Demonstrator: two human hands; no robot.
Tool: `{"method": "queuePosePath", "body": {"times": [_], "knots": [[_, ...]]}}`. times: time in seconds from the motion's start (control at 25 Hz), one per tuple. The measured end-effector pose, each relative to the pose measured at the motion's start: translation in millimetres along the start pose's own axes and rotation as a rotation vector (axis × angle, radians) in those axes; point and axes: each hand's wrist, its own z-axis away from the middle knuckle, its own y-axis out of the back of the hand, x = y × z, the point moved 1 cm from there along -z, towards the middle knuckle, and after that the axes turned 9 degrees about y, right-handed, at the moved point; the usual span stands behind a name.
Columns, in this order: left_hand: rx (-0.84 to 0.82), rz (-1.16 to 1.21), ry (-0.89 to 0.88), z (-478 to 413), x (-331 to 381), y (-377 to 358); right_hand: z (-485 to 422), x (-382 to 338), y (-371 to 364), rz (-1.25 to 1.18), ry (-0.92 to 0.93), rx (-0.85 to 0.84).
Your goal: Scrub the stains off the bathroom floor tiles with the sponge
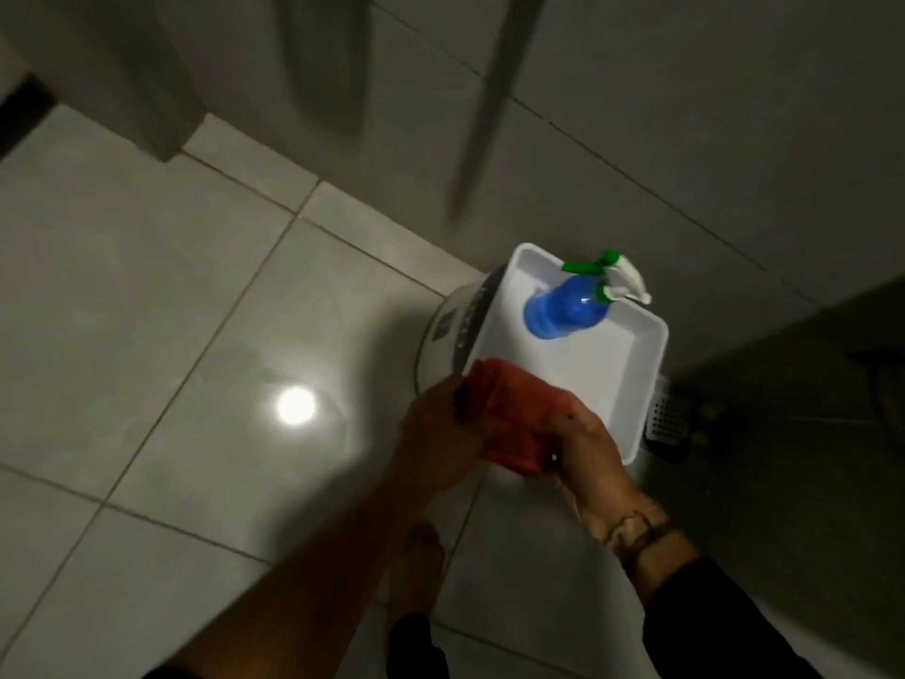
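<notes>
Head view looked down on pale floor tiles [147, 296]; my left hand [440, 433] and right hand [587, 448] both had fingers closed around the red sponge [509, 414], held over the near corner of a white tray [636, 384]; a blue spray bottle [563, 311] lay inside the tray.

We can't really make out the blurred streak [494, 105] at the far side, and both forearms get cut off at the near edge, honestly. The red sponge [509, 423] is half buried under the left hand [440, 433] and right hand [587, 448].
</notes>
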Motion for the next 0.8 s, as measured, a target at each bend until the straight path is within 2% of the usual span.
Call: {"method": "queuePosePath", "body": {"times": [0.08,0.16,0.28,0.4,0.64,0.8], "knots": [[0.021,-0.175,-0.004,-24.6,37.8,-32.9,-43.4,-7.2,23.9,0.139,0.02,0.122],[0.067,-0.358,0.017,-46.4,62.0,-63.1,-81.7,-2.3,37.9,0.199,-0.042,0.179],[0.153,-0.577,0.059,-71.8,72.6,-89.9,-117.5,18.4,45.1,0.197,-0.145,0.211],[0.22,-0.733,0.091,-87.2,70.2,-111.4,-137.9,43.4,51.0,0.297,-0.093,0.269],[0.217,-0.983,-0.123,-81.1,67.1,-115.7,-127.9,51.8,47.4,0.473,0.014,0.36],[0.266,-0.993,-0.267,-49.7,60.4,-96.1,-101.3,29.1,43.2,0.456,0.059,0.415]]}}
